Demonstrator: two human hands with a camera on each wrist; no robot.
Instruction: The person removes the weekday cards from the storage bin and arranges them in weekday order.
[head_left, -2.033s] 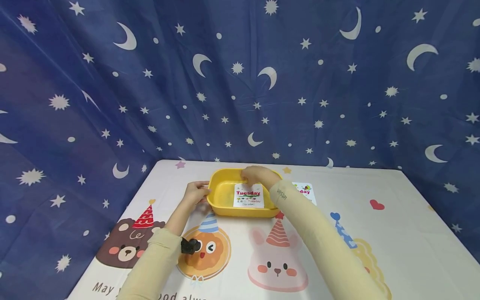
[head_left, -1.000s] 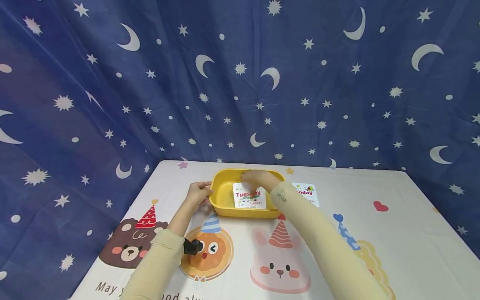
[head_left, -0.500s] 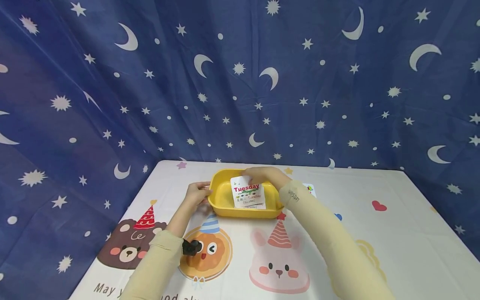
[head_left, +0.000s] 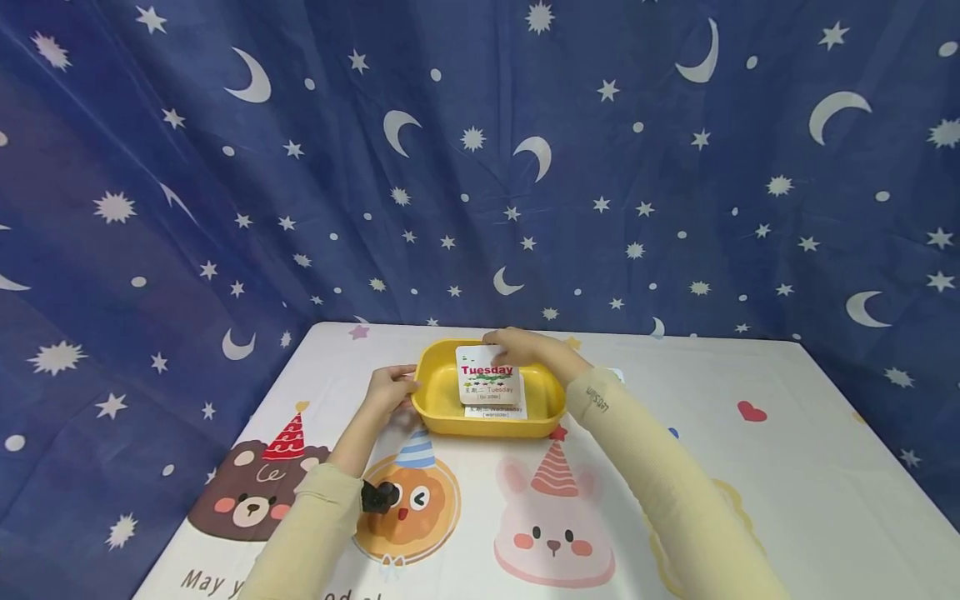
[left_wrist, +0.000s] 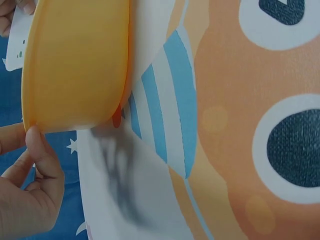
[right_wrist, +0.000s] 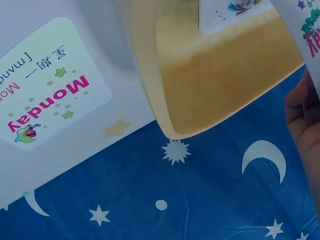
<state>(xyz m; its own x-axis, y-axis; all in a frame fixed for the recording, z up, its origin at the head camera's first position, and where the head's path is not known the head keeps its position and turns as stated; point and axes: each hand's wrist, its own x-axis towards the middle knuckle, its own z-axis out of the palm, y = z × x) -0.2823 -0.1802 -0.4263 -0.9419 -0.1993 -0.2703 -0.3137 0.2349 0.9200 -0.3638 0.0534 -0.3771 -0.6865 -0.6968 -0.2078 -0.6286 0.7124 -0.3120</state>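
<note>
A yellow plastic basin (head_left: 487,427) sits near the far edge of the table. My left hand (head_left: 387,390) pinches its left rim between thumb and fingers, as the left wrist view shows. My right hand (head_left: 531,347) grips a white "Tuesday" card (head_left: 487,390) by its upper right part, raised over the basin. Beneath it, a "Wednesday" card (head_left: 495,412) lies in the basin, mostly covered in the head view. In the right wrist view, a "Monday" card (right_wrist: 55,82) lies face up on the table beside the basin; my right arm hides most of it from the head view.
The white tablecloth (head_left: 817,492) carries printed cartoon faces, hearts and stars. A dark blue curtain (head_left: 480,167) with white moons and stars hangs behind the table and along its left. A black strap with a small camera (head_left: 378,497) is on my left wrist.
The right hand has picked the Tuesday card up from the basin and lifted it, uncovering the Wednesday card below. My left hand stays on the basin's rim.
</note>
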